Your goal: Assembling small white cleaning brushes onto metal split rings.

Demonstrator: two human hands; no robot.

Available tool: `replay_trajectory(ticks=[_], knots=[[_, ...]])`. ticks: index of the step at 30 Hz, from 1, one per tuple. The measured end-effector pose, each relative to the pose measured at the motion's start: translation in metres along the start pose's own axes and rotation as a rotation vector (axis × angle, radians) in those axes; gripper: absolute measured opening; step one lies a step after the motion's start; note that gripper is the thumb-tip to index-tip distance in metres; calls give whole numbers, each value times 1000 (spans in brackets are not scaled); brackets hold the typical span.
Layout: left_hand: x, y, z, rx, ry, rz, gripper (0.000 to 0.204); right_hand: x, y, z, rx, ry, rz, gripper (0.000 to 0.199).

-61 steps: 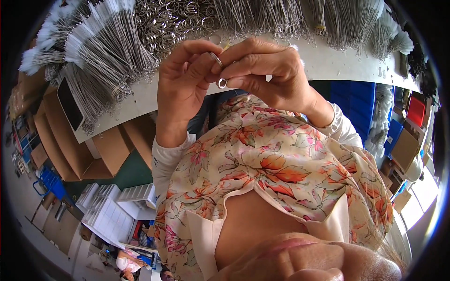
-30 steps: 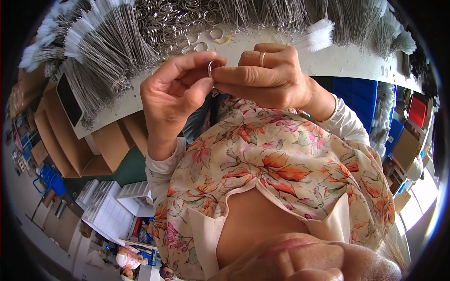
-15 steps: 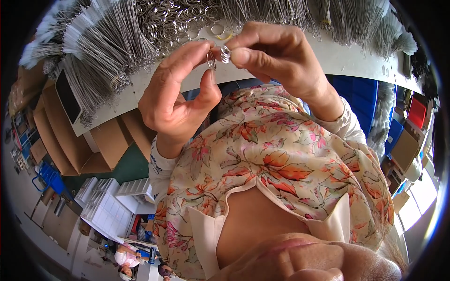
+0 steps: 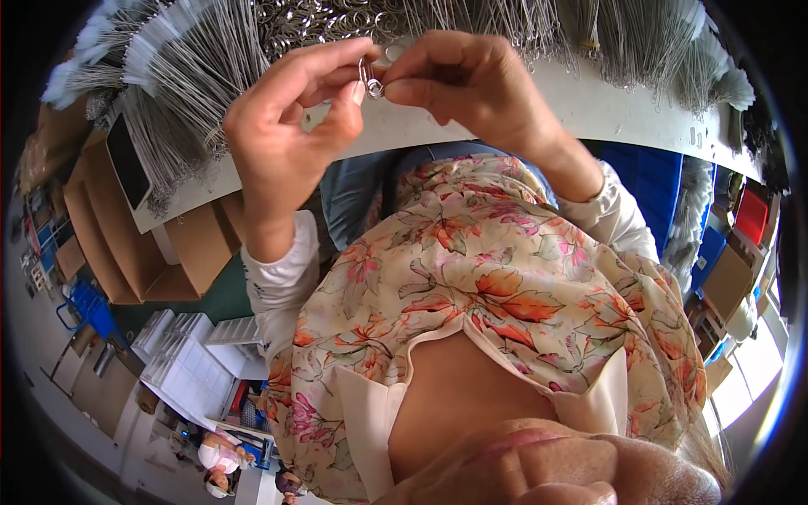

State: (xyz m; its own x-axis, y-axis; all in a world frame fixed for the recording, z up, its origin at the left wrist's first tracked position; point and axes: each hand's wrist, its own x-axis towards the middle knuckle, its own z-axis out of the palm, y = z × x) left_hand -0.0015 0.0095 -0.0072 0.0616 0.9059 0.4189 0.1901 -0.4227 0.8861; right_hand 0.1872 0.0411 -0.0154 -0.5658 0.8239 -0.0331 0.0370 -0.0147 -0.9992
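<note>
Just above the table's near edge, my two hands meet over small metal parts. My left hand [image 4: 290, 118] pinches a narrow bent wire loop [image 4: 363, 69] between thumb and fingertips. My right hand [image 4: 467, 80] is closed at thumb and forefinger on a few small silver rings [image 4: 375, 88], bunched together. Rings and wire loop touch or overlap; whether they are linked I cannot tell. Behind my fingers lies a heap of loose silver rings [image 4: 324, 21], partly covered by my left hand.
Bundles of thin wire cables [image 4: 181, 67] with pale ends lie at the left of the white table [image 4: 640, 114], more bundles [image 4: 656, 50] at the right. A dark flat tablet [image 4: 128, 164] rests at the left edge. Cardboard boxes [image 4: 101, 219] and a blue bin [image 4: 644, 185] stand below.
Both hands have shifted left and slightly away from me. The rings have turned and now sit against the wire loop, where a small gap was before.
</note>
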Motion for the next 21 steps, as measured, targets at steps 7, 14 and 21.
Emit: replay_trajectory(ticks=[7,14,21], knots=[[63,-61,-104,1145,22,-535,37,7,79,27,-1000,84,-766,8],[51,-93,-110,987,123,-449,28,58,24,-40,-817,360,-430,15],[50,-88,-103,1061,231,-277,23,99,22,-66,-1090,375,-207,22]])
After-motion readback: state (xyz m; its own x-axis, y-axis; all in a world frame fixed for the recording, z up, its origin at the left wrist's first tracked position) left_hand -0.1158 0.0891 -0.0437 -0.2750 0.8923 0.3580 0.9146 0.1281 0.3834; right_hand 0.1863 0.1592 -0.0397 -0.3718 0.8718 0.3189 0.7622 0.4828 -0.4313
